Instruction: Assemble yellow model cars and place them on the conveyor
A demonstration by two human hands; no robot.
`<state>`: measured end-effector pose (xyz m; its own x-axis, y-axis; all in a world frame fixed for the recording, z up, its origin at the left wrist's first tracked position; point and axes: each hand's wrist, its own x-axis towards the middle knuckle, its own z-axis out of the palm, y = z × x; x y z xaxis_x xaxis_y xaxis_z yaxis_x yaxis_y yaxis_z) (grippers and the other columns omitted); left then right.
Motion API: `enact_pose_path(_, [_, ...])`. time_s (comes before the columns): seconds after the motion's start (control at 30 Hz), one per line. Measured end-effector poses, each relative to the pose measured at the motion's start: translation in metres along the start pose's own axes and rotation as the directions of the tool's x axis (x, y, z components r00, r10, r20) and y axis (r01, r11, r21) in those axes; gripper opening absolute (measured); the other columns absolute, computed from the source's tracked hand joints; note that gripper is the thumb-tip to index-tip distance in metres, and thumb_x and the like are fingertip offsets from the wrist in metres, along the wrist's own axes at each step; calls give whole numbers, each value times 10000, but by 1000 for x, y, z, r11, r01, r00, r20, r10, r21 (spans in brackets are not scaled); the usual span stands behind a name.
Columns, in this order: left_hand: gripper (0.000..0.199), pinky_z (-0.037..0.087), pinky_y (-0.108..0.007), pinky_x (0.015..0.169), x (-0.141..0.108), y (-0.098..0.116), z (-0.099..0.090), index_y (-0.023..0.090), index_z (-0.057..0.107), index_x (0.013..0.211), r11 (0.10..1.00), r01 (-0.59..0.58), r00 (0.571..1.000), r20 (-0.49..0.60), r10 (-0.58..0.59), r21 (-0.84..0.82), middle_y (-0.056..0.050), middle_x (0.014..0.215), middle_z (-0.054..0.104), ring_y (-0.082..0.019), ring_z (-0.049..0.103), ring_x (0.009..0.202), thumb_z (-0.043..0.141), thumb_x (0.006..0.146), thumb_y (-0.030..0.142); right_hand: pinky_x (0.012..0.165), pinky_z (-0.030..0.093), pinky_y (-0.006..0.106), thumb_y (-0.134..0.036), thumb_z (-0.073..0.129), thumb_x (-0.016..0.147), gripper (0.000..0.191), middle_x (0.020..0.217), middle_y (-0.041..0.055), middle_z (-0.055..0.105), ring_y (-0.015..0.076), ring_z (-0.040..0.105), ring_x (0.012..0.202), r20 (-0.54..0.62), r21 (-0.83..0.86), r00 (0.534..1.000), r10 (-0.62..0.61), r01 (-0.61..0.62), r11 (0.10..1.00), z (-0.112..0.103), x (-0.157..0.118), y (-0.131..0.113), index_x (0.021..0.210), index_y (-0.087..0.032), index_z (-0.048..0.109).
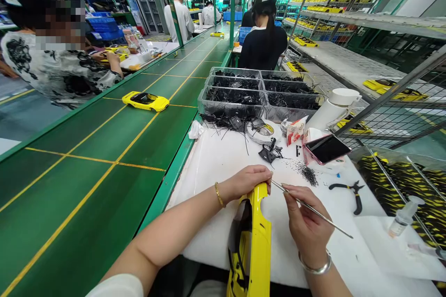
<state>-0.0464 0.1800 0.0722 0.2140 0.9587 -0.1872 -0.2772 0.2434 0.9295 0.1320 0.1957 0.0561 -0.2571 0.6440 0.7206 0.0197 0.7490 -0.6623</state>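
Note:
My left hand (251, 180) is closed on one end of a yellow model car body (262, 241), which stands on its side at the table's near edge. Between the thumb and fingers of my right hand (308, 218) is a pair of metal tweezers (318, 213), whose tip points at my left fingertips. Whether the tips touch anything is too small to tell. Small black pieces (308, 174) lie scattered on the white table beyond my right hand, near a black part with thin wires (269, 153).
Left of the table runs a green conveyor (87, 148) carrying a yellow car body (145, 101). Divided bins (233, 106), a white bottle (325, 111), a phone (327, 148) and pliers (356, 188) occupy the back and right. A syringe (404, 218) stands at right. Other people sit nearby.

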Motion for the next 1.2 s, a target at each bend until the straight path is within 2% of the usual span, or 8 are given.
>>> enact_pose_path(0.27, [543,345,-237,535,2,-2,0,160,519,729,999,-18,1000,22,19,-43,-5,639,607,-94,467,551,685,678,675,762,539,380,-15,666,818,260,970,57,709,216,668,896,-24,9,999,45,-45,999,2,-1,2,986,-212,671])
enact_pose_path(0.47, [562,357,-238,553,2,-2,0,160,516,728,997,-10,1000,18,12,-73,-4,625,610,-98,481,553,711,649,681,724,553,327,-45,658,844,219,966,54,709,188,668,896,-33,65,993,114,-112,992,4,-2,0,978,-218,673])
enact_pose_path(0.6, [556,357,-242,562,1,-1,1,158,519,722,997,-10,1000,14,11,-70,-9,623,611,-103,488,562,710,650,675,732,579,353,-93,675,848,163,951,66,714,201,681,882,-56,67,988,145,-141,988,5,-3,1,958,-213,685])
enact_pose_path(0.77, [435,368,-248,591,2,-2,-4,155,553,760,995,-17,998,55,22,-97,-11,654,615,-109,502,592,721,670,546,669,581,329,-95,688,837,153,931,69,717,210,685,873,-94,72,983,160,-154,985,-1,-4,-4,936,-211,689])
enact_pose_path(0.93, [244,431,-264,738,-2,7,-17,149,641,802,989,-98,961,268,65,109,-22,790,632,-137,560,763,785,652,278,658,568,308,-63,695,823,174,939,65,715,199,682,843,-112,148,953,281,-264,953,-16,-23,-33,923,-203,670])
enact_pose_path(1.03, [123,439,-288,882,-8,18,-23,163,711,836,942,-233,918,375,131,241,-63,922,669,-172,580,912,733,755,252,741,573,341,-49,680,828,184,958,64,711,209,686,886,-70,190,931,358,-340,921,-18,-42,-56,932,-199,660])
enact_pose_path(1.1, [127,436,-294,928,-12,25,-23,185,747,905,898,-300,903,400,157,323,-78,975,689,-189,581,970,700,803,245,825,571,383,-40,655,841,184,952,59,711,223,691,927,-33,186,934,356,-344,920,-15,-54,-67,935,-198,652])
enact_pose_path(1.2, [144,439,-310,926,-16,30,-18,223,778,934,839,-362,882,441,167,405,-75,920,713,-197,588,912,695,820,248,901,559,462,-35,603,871,197,935,45,711,260,688,1015,-1,230,942,335,-326,917,-7,-64,-74,959,-209,630])
